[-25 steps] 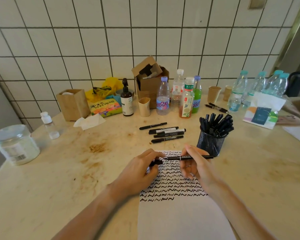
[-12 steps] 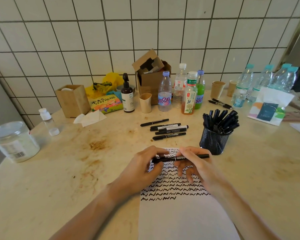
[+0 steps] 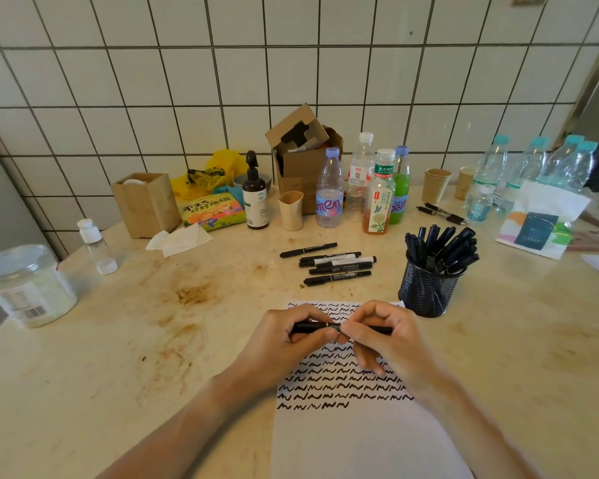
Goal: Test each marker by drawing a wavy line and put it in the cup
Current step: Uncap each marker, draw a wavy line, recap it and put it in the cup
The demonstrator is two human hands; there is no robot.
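Nearest is the paper (image 3: 353, 437), covered in wavy lines. Just over it, the left hand (image 3: 284, 344) and right hand (image 3: 391, 337) both have a closed grip on one black marker (image 3: 317, 327), held level. Further back right sits the mesh cup (image 3: 426, 288), stuffed with markers; five loose markers (image 3: 336, 264) lie on the counter (image 3: 118, 357).

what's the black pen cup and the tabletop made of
Pen cup: looks like black wire mesh, probably metal, matte; the fine see-through grid shows it.
Tabletop: seems polished stone, perhaps marble or an imitation; cream, faintly veined, with a soft sheen and brown stains.
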